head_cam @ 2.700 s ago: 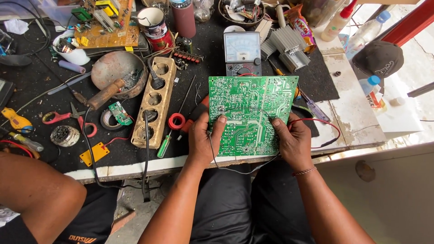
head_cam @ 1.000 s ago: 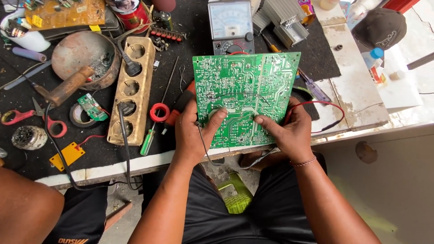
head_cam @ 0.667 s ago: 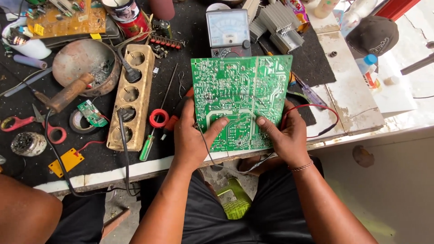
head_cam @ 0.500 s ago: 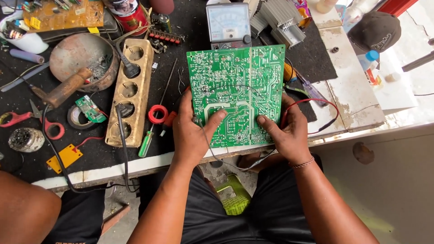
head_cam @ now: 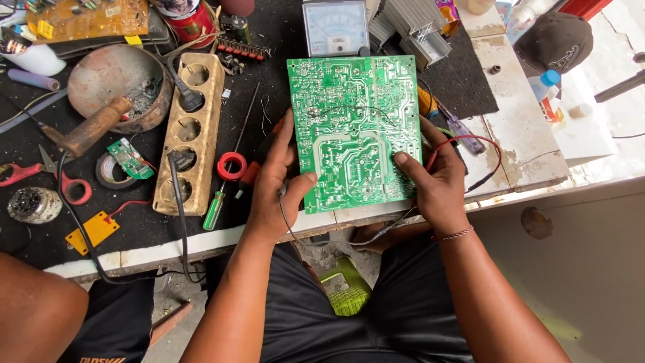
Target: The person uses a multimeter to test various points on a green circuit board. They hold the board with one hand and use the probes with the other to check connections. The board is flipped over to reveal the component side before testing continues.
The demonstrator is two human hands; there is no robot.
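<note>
Both hands' fingers (head_cam: 289, 144) hide behind the circuit board (head_cam: 353, 128).

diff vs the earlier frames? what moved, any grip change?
The green circuit board was turned from lying wide to standing tall, solder side still up. Left hand and right hand shifted from its bottom edge to its lower side edges, thumbs on top; neither let go. Power strip, analog meter, soldering iron and scissors stayed put on the bench.
</note>
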